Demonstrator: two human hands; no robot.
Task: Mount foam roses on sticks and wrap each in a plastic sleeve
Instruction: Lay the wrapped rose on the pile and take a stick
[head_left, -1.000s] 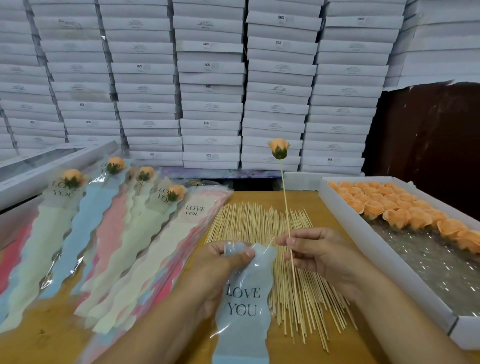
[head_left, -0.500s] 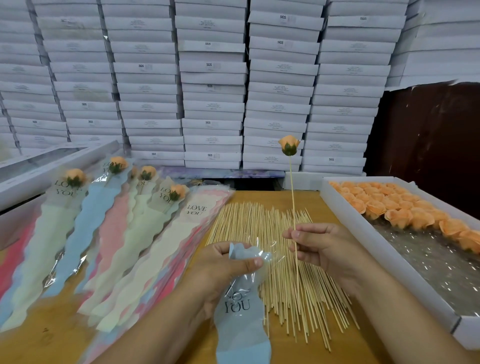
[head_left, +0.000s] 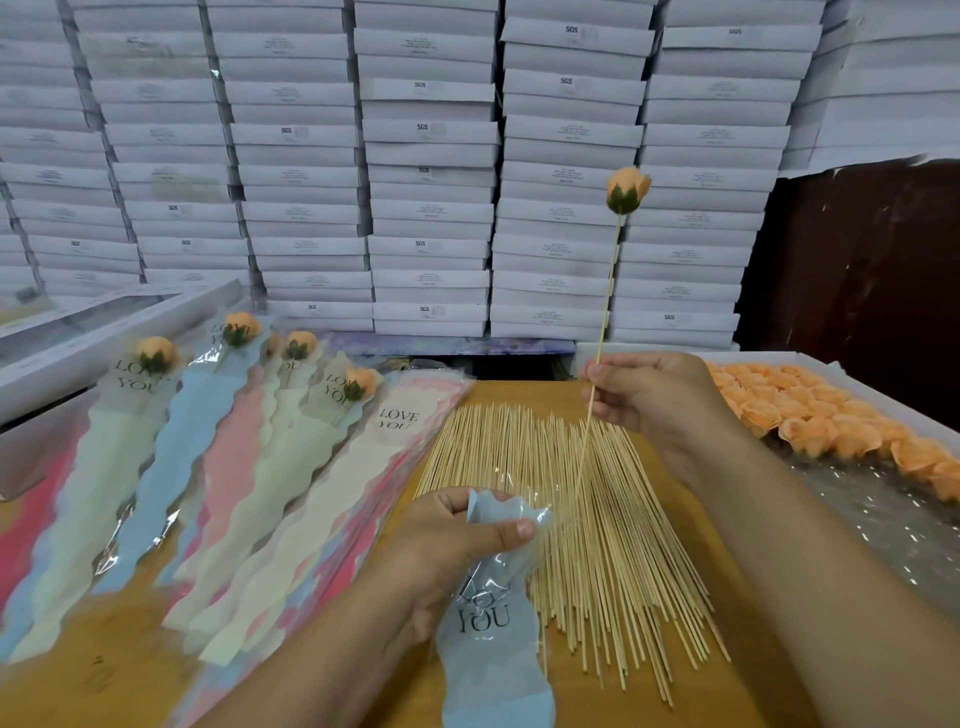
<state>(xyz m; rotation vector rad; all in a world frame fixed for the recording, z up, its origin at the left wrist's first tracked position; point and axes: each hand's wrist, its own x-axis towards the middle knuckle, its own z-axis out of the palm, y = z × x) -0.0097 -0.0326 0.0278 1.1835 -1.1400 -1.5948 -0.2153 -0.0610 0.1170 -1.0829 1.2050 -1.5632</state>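
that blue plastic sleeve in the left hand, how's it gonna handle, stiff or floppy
Probably floppy: the blue sleeve crumples where the left hand pinches its top, and the rest hangs down in soft waves. Its clear film looks glossy, so it may be slippery. It seems very light, since a pinch of thumb and fingers holds it.

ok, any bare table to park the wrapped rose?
Bare wood shows at the front left corner of the table, below the wrapped roses, and front right between the sticks and the rose box. Centre and left are crowded with sleeves.
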